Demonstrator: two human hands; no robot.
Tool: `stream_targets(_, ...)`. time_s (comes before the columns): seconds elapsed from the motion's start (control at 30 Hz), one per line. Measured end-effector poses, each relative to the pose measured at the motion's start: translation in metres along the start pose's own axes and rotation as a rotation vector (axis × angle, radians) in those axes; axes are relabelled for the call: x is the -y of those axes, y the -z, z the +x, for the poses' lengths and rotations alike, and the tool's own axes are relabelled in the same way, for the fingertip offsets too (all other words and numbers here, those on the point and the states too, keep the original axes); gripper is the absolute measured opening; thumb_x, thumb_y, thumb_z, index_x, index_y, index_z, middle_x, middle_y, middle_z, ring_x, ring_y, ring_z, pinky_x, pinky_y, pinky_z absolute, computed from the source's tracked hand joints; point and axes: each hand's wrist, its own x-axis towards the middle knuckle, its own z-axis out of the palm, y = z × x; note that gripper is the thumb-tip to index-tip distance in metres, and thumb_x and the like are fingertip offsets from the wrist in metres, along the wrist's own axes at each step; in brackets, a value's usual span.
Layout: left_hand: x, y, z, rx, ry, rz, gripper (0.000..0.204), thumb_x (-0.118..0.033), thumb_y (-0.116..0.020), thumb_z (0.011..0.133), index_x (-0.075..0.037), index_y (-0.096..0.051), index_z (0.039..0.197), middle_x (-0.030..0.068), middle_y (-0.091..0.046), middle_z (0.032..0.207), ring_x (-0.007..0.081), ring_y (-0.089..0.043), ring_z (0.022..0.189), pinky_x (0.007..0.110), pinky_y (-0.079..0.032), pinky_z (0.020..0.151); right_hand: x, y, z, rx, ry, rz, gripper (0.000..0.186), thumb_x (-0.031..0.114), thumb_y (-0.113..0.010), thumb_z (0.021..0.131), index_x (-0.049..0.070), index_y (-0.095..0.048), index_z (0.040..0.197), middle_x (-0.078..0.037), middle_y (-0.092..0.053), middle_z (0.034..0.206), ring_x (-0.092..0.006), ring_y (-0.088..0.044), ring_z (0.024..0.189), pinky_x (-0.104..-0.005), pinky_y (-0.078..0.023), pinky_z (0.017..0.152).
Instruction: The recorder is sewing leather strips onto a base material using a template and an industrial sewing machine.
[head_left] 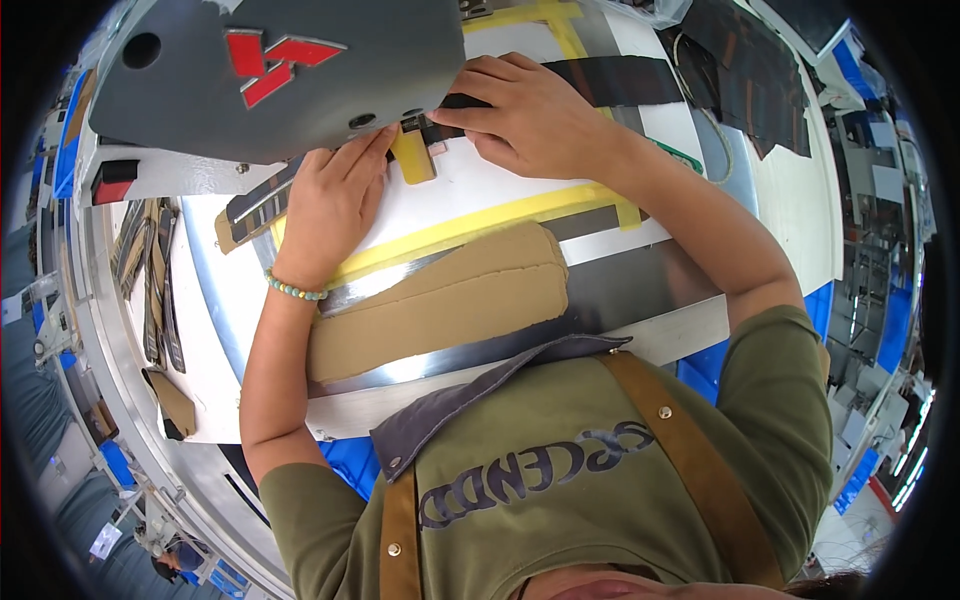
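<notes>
A grey sewing machine head (270,115) with a red emblem overhangs my fingertips. My right hand (535,115) bends over a long dark fabric strip (625,80), which shows between its fingers and runs off to the right. My left hand (335,205) lies palm down left of a yellow tab (414,155), its fingers stretched toward the stitching area. Beside that hand a striped strip with tan backing (262,205) emerges at the left. Whether both strips are one piece is hidden under the head, as is the needle.
Nearer my body lies a tan fabric piece (450,300) on a metal plate, below yellow tape (480,210). Narrow strips (155,280) hang at the left, above a small folded scrap (170,400). Dark fabric pieces (745,75) rest at the far right, with a cord beside them.
</notes>
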Motion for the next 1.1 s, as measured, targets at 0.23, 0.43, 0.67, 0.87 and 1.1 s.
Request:
stream_targets(0.23, 0.0002, 0.0018, -0.0005, 0.014, 0.041, -0.008, 0.045, -0.004, -0.071, 0.095, -0.006, -0.071, 0.14, 0.0093, -0.073, 0.135, 0.0308, -0.067, 0.103, 0.039, -0.054, 0.092, 0.0019, 0.0037, 0.003, -0.007, -0.036, -0.005, 0.027, 0.015, -0.071, 0.089, 0.015, -0.081, 0.114, -0.002, -0.071, 0.124, -0.0231, -0.066, 0.118, -0.0419, -0.054, 0.099)
stream_targets(0.43, 0.0016, 0.0026, 0.0033, -0.004, 0.023, -0.031, 0.044, -0.006, -0.072, 0.096, -0.006, -0.071, 0.14, 0.0091, -0.073, 0.132, 0.0326, -0.067, 0.106, 0.042, -0.054, 0.099, -0.0003, 0.0055, 0.0055, 0.013, -0.037, 0.002, 0.027, 0.014, -0.072, 0.089, 0.013, -0.08, 0.114, -0.002, -0.071, 0.123, -0.0232, -0.068, 0.115, -0.0412, -0.054, 0.098)
stream_targets(0.67, -0.0006, 0.0041, 0.0007, 0.006, 0.039, -0.025, 0.046, -0.009, -0.073, 0.097, -0.007, -0.069, 0.142, 0.0099, -0.073, 0.132, 0.0324, -0.066, 0.107, 0.042, -0.054, 0.099, 0.0009, 0.0028, 0.0037, 0.017, -0.039, -0.013, 0.027, 0.015, -0.073, 0.091, 0.012, -0.079, 0.118, -0.003, -0.071, 0.123, -0.0227, -0.068, 0.114, -0.0407, -0.053, 0.098)
stream_targets(0.87, 0.0002, 0.0048, -0.0017, -0.005, 0.04, -0.034, 0.047, -0.012, -0.073, 0.098, -0.007, -0.068, 0.144, 0.0103, -0.073, 0.133, 0.0324, -0.066, 0.105, 0.042, -0.054, 0.098, 0.0023, 0.0023, 0.0051, 0.031, -0.027, -0.036, 0.03, 0.015, -0.074, 0.09, 0.016, -0.078, 0.12, -0.002, -0.07, 0.124, -0.0225, -0.068, 0.113, -0.0405, -0.054, 0.099)
stream_targets(1.1, 0.0039, 0.0015, -0.0028, 0.004, 0.044, -0.007, 0.046, -0.015, -0.072, 0.1, -0.008, -0.068, 0.145, 0.0093, -0.073, 0.134, 0.0307, -0.065, 0.101, 0.04, -0.055, 0.097, -0.0047, -0.0001, 0.0057, 0.021, -0.006, -0.055, 0.03, 0.014, -0.074, 0.09, 0.018, -0.077, 0.12, -0.002, -0.069, 0.123, -0.0229, -0.068, 0.113, -0.0412, -0.055, 0.098)
